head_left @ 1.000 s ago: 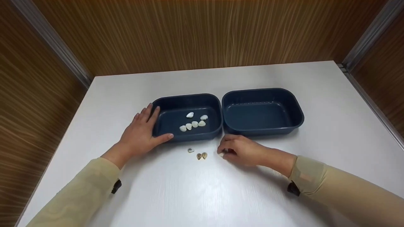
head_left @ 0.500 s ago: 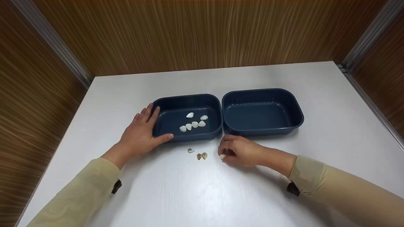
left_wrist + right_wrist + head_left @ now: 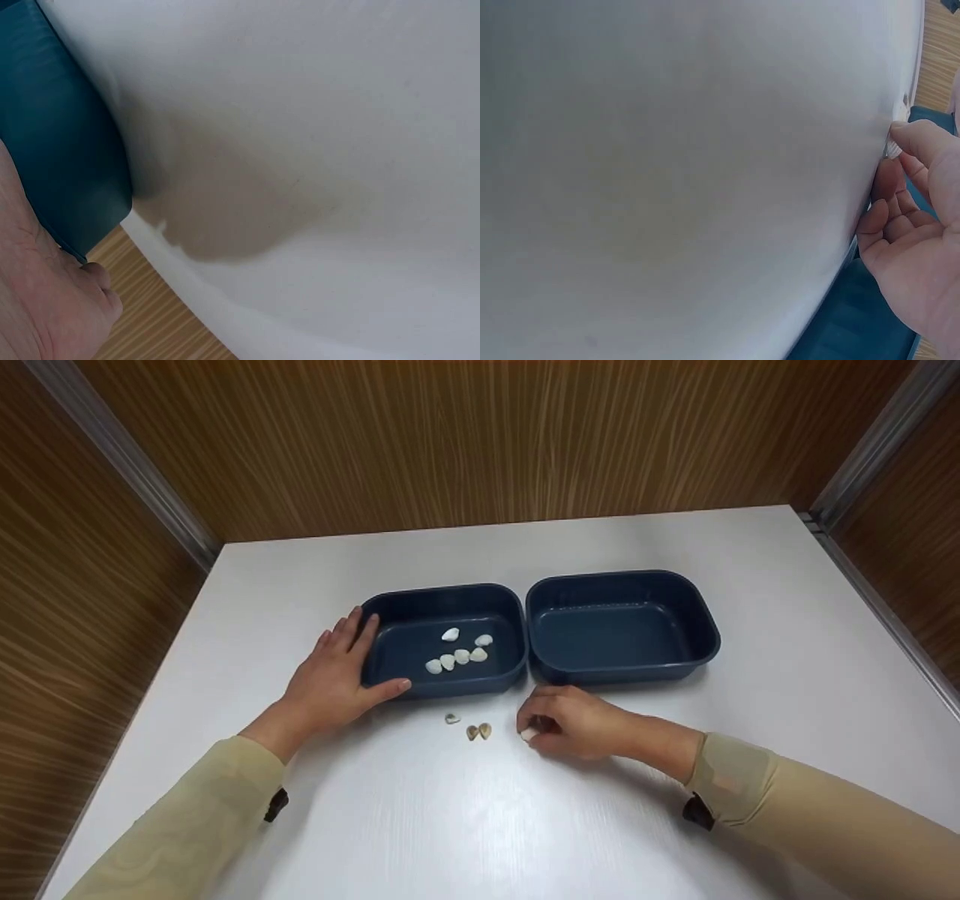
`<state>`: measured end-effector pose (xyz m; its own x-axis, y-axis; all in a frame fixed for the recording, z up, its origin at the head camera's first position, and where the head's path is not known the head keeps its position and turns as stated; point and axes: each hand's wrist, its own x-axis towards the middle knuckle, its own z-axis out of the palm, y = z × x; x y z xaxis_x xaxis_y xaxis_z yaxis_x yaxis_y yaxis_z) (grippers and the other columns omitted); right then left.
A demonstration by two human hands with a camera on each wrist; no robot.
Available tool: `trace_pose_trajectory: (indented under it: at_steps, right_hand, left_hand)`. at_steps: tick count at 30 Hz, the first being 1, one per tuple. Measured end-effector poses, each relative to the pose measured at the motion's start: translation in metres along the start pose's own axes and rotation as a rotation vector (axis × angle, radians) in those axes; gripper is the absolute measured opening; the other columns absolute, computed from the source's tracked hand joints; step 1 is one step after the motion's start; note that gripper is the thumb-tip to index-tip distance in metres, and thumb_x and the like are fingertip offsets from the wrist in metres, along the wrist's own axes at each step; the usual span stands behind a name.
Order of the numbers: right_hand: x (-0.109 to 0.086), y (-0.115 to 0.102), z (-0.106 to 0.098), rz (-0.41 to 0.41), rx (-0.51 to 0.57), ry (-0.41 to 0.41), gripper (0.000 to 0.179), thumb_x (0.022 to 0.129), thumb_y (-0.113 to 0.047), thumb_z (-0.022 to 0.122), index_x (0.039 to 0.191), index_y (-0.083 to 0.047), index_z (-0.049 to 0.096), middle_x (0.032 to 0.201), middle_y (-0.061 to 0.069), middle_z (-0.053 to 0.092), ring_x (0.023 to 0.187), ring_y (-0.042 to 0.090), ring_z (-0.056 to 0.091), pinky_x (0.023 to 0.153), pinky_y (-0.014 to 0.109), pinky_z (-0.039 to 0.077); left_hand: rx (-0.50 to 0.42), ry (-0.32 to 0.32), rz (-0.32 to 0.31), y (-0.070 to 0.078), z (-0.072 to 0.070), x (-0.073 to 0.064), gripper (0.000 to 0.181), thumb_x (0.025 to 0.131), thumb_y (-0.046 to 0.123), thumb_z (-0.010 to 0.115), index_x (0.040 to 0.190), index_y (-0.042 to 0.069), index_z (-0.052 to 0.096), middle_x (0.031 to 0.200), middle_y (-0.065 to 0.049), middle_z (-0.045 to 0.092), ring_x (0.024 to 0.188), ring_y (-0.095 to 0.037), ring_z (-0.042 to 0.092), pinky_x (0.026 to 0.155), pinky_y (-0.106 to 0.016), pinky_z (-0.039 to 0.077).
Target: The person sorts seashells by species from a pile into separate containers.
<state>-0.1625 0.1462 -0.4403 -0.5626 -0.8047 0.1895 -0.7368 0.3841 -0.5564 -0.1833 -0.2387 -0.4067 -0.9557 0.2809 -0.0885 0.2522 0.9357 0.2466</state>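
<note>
My right hand (image 3: 574, 722) pinches a small white seashell (image 3: 529, 733) between thumb and fingers, low over the white table in front of the two bins. The ribbed shell (image 3: 893, 149) also shows at the thumb tip in the right wrist view. My left hand (image 3: 330, 679) lies with spread fingers on the left end of the left dark blue bin (image 3: 457, 687), thumb along its front rim. Several white shells (image 3: 462, 656) lie in that bin, most in a row. On the table between my hands are two brownish shells (image 3: 478, 731) side by side and a small greyish shell (image 3: 452, 718).
A second dark blue bin (image 3: 622, 669), with no shells in it, stands right against the first one on the right. The white table (image 3: 465, 825) ends at a wood-patterned panel (image 3: 480, 442) behind, with more panels at both sides.
The white shell in my right fingertips has turned slightly and shows more of its pale side. My left hand, the bins and the other shells stay where they were.
</note>
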Motion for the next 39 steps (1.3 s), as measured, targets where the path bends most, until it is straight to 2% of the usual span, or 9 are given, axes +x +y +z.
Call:
trace_pose_trajectory:
  at_steps: [6, 13, 19, 27, 32, 39]
  right_hand:
    - [-0.001, -0.004, -0.004, -0.004, 0.027, 0.003, 0.015, 0.09, 0.001, 0.075, 0.102, -0.007, 0.076, 0.096, 0.005, 0.07, 0.085, 0.018, 0.065, 0.075, 0.028, 0.057]
    - [0.0, -0.013, -0.011, 0.014, 0.057, 0.002, 0.015, 0.093, -0.001, 0.076, 0.106, -0.007, 0.076, 0.1, 0.005, 0.07, 0.085, 0.018, 0.068, 0.075, 0.03, 0.059]
    - [0.01, -0.027, -0.027, -0.035, 0.05, 0.051, 0.017, 0.095, -0.001, 0.074, 0.111, -0.008, 0.074, 0.109, 0.002, 0.071, 0.087, 0.015, 0.071, 0.072, 0.038, 0.06]
    - [0.045, -0.037, -0.054, -0.088, 0.02, 0.185, 0.016, 0.093, 0.0, 0.075, 0.108, -0.005, 0.076, 0.104, 0.005, 0.072, 0.09, 0.019, 0.07, 0.075, 0.037, 0.061]
    - [0.069, -0.031, -0.064, -0.043, 0.028, 0.244, 0.017, 0.092, 0.001, 0.076, 0.109, -0.002, 0.075, 0.105, 0.009, 0.072, 0.094, 0.026, 0.07, 0.082, 0.042, 0.06]
    - [0.099, -0.017, -0.06, 0.069, 0.076, 0.25, 0.018, 0.097, -0.003, 0.076, 0.115, 0.0, 0.074, 0.111, 0.012, 0.072, 0.1, 0.026, 0.069, 0.088, 0.041, 0.059]
  left_hand:
    - [-0.001, 0.003, 0.004, 0.0, 0.0, 0.0, 0.122, 0.088, 0.093, 0.044, 0.172, 0.014, 0.005, 0.178, -0.015, -0.002, 0.163, -0.039, 0.006, 0.131, -0.052, 0.005]
    - [-0.005, 0.001, 0.007, -0.001, 0.0, 0.0, 0.122, 0.088, 0.093, 0.043, 0.172, 0.014, 0.004, 0.178, -0.015, -0.003, 0.163, -0.04, 0.006, 0.131, -0.052, 0.005]
    - [-0.004, -0.001, 0.009, -0.001, 0.0, 0.0, 0.122, 0.088, 0.093, 0.043, 0.172, 0.013, 0.004, 0.178, -0.015, -0.003, 0.163, -0.04, 0.005, 0.131, -0.053, 0.005]
    - [-0.004, 0.0, 0.009, -0.002, 0.001, 0.0, 0.122, 0.088, 0.093, 0.043, 0.172, 0.014, 0.004, 0.178, -0.015, -0.003, 0.163, -0.04, 0.005, 0.131, -0.052, 0.005]
    - [0.001, 0.004, 0.013, -0.001, 0.001, 0.0, 0.121, 0.088, 0.094, 0.042, 0.172, 0.014, 0.005, 0.178, -0.016, -0.001, 0.163, -0.04, 0.006, 0.131, -0.052, 0.005]
    - [-0.002, 0.006, 0.014, -0.001, 0.001, 0.0, 0.122, 0.087, 0.095, 0.04, 0.172, 0.015, 0.004, 0.178, -0.015, -0.002, 0.163, -0.04, 0.006, 0.131, -0.051, 0.005]
